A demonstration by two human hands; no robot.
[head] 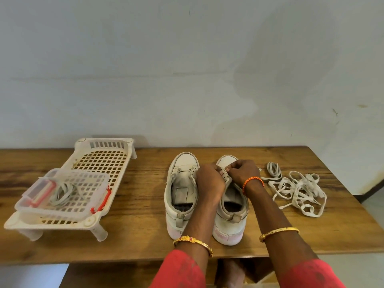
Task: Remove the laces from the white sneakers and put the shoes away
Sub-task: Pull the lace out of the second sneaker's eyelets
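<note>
Head view: two white sneakers side by side near tabletop's front edge, left sneaker (181, 196) unlaced, right sneaker (229, 206) under both hands. Left hand (209, 179) and right hand (244, 171) curled, pinching at its eyelets. Loose laces (299, 189) heaped toward right edge. White rack (83, 177) with clear box (62, 192) toward left edge.

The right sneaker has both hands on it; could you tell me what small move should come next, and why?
Probably draw the lace out of the next eyelet. Both the left hand and right hand pinch at the right sneaker's eyelets, the left sneaker already looks unlaced, and loose laces lie on the table.
</note>
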